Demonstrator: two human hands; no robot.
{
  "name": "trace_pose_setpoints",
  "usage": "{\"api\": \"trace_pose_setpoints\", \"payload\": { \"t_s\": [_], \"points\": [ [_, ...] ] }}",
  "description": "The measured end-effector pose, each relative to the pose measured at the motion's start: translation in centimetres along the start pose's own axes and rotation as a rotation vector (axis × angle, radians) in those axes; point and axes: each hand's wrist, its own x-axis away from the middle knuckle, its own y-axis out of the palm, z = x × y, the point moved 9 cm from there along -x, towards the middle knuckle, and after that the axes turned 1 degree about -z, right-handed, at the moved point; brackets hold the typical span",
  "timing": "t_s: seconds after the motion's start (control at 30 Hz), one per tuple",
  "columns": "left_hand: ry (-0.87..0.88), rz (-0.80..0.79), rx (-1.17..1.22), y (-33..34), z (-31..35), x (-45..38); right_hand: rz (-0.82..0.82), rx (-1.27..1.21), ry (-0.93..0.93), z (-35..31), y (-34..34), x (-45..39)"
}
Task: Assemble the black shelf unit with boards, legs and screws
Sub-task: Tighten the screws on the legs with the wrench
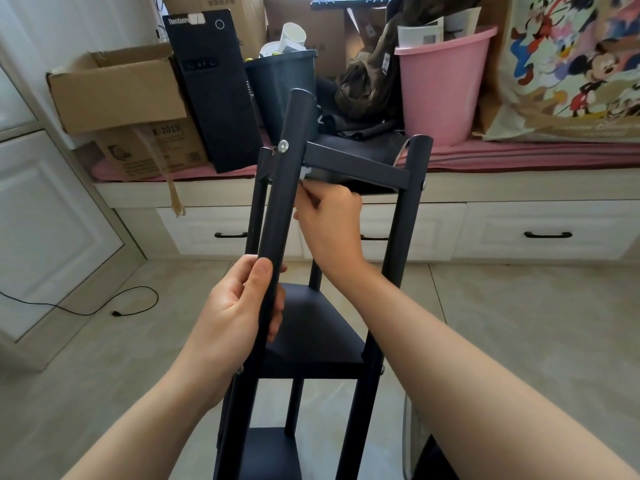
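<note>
Left hand (239, 303) grips one leg (282, 202); three boards (313, 327) visible.

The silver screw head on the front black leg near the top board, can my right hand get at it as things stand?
Probably yes. The silver screw head faces outward with nothing over it, and the right hand sits just below, behind the front black leg, fingers at the top board's underside. The left hand grips lower down.

Shelf unit (332, 258) on floor (519, 323), in front of bench (519, 157). On bench, left to right: cardboard box (117, 98), computer tower (214, 88), bin (280, 88), bucket (443, 81), bag (568, 64). Cable (104, 306) on floor, left of shelf unit.
</note>
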Motion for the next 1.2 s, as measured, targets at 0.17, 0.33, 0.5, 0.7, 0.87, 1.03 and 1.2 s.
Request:
{"api": "trace_pose_setpoints", "payload": {
  "t_s": [0.17,0.33,0.5,0.7,0.87,1.03,1.2],
  "points": [
    [0.003,-0.009,0.014,0.2,0.1,0.0,0.036,0.006,-0.01,-0.1,-0.1,-0.3],
    [-0.008,-0.019,0.03,0.6,0.3,0.0,-0.058,0.059,0.025,0.2,-0.3,0.2],
    [-0.003,-0.012,0.026,0.6,0.5,0.1,-0.147,0.139,0.068,0.4,-1.1,1.0],
    [-0.002,0.011,0.02,0.4,0.6,0.2,-0.147,0.131,0.062,-0.6,-3.0,1.1],
    [-0.006,0.009,0.019,0.5,0.6,0.2,-0.138,0.136,0.013,-1.3,-3.3,0.9],
    [-0.013,0.01,0.01,0.5,0.6,0.1,-0.124,0.163,-0.022,-1.5,-3.0,0.8],
    [-0.006,0.003,0.012,0.5,0.6,0.1,-0.094,0.162,-0.028,-1.5,-2.4,0.5]
  ]
}}
